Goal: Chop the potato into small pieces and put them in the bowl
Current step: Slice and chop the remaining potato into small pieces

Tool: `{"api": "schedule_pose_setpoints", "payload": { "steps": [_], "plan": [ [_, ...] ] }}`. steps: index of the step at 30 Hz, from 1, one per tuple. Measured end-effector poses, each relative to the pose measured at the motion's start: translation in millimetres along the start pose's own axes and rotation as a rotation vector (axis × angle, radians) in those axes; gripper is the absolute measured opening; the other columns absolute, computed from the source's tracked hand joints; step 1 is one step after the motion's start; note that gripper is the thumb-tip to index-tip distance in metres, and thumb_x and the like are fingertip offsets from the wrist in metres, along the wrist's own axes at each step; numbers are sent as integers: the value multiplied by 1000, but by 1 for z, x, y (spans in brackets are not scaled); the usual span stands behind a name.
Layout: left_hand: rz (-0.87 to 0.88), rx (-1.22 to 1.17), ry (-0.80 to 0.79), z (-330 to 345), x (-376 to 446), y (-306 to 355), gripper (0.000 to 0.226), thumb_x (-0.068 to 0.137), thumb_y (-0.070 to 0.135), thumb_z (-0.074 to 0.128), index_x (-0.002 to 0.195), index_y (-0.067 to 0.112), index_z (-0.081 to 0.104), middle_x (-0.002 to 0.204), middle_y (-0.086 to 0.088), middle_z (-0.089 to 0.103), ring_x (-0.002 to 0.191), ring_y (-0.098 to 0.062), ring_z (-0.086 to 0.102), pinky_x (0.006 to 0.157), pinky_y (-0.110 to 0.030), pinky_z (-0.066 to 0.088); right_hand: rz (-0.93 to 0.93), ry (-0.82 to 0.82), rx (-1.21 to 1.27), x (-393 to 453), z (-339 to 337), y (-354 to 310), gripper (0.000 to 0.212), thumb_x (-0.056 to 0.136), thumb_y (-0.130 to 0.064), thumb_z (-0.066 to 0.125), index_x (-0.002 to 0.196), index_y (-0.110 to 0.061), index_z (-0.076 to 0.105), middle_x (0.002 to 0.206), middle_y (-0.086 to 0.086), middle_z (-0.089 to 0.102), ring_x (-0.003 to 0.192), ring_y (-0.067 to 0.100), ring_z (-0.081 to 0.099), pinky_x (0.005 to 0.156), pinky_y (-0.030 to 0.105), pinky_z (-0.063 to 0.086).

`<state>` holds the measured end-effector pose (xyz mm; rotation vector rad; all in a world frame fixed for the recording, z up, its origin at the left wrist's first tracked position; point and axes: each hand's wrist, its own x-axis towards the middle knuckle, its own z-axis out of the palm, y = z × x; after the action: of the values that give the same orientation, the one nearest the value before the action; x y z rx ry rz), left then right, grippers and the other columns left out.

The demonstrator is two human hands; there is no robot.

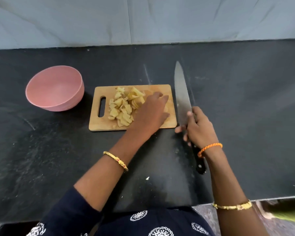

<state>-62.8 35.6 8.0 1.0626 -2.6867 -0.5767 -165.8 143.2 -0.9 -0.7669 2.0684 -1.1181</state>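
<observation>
A heap of pale yellow potato pieces [121,106] lies on a small wooden cutting board [170,124] in the middle of the black counter. My left hand [152,111] rests flat on the board at the right side of the heap, fingers stretched toward the pieces; some pieces under it are hidden. My right hand [197,129] grips a large knife [181,92] by its black handle, just right of the board, the blade pointing away from me. A pink bowl [55,88] stands left of the board, and nothing shows inside it.
The black counter [245,108] runs back to a grey wall. A small white scrap [147,178] lies on the counter near my body. The counter's front edge is at the lower right, with floor beyond.
</observation>
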Motion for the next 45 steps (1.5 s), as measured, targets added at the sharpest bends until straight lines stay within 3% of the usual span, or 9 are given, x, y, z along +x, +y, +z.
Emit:
{"api": "schedule_pose_setpoints", "payload": {
  "steps": [3,6,9,15,23,35,37,39,45],
  "plan": [
    [-33,59,66,15,-1,-3,36,89,21,61,123,8,56,125,-9,52,116,-21,45,86,-29,42,-43,24,-129,-12,9,15,20,101,-29,33,93,-17,47,57,5,64,43,5,48,48,22,39],
    [-101,-5,127,18,-2,-5,18,88,16,63,103,7,62,107,-7,54,93,-16,50,71,-24,37,-54,26,-181,-19,18,18,31,101,-29,33,80,-9,43,62,15,62,61,24,55,48,16,38],
    [-163,-71,136,17,-3,-6,12,83,14,68,86,6,60,99,-7,53,83,-17,51,69,-24,38,-41,27,-214,-17,24,15,40,101,-30,33,73,-4,43,71,21,62,74,36,56,67,33,46],
    [-221,-173,160,16,0,-8,35,77,16,75,107,2,66,105,-10,59,94,-22,56,86,-32,47,-34,-9,-346,-9,20,-1,39,102,-25,31,64,-17,29,64,6,44,71,30,41,57,31,18],
    [-254,-252,231,17,-4,-3,37,76,11,75,110,1,66,102,-9,61,90,-18,55,84,-27,45,92,-114,-616,-15,31,-14,9,99,-19,35,97,-11,33,93,17,47,94,42,54,72,37,37],
    [-333,-334,120,7,-6,-6,16,79,9,72,83,17,58,83,-4,57,89,-25,66,85,-40,52,-24,-44,-518,-18,3,-19,24,100,-31,31,85,-14,39,93,27,57,86,44,54,76,41,45],
    [-335,-332,129,10,-6,-7,11,80,9,71,90,8,68,87,-4,63,89,-23,66,86,-38,53,-21,-66,-537,-9,9,-17,26,100,-31,31,88,-12,44,96,26,58,87,43,55,78,43,47],
    [-352,-337,147,12,-5,-9,28,80,9,71,106,1,68,99,-11,69,93,-22,65,89,-33,51,-21,-75,-544,-4,13,-15,29,101,-31,31,94,-9,48,96,24,59,87,42,55,79,42,48],
    [-381,-375,158,13,-1,-12,40,79,9,73,117,5,64,115,-10,66,106,-18,61,94,-20,41,-30,-144,-579,1,15,-15,24,102,-29,29,98,-10,43,91,18,55,75,31,51,68,35,41]
  ]
}}
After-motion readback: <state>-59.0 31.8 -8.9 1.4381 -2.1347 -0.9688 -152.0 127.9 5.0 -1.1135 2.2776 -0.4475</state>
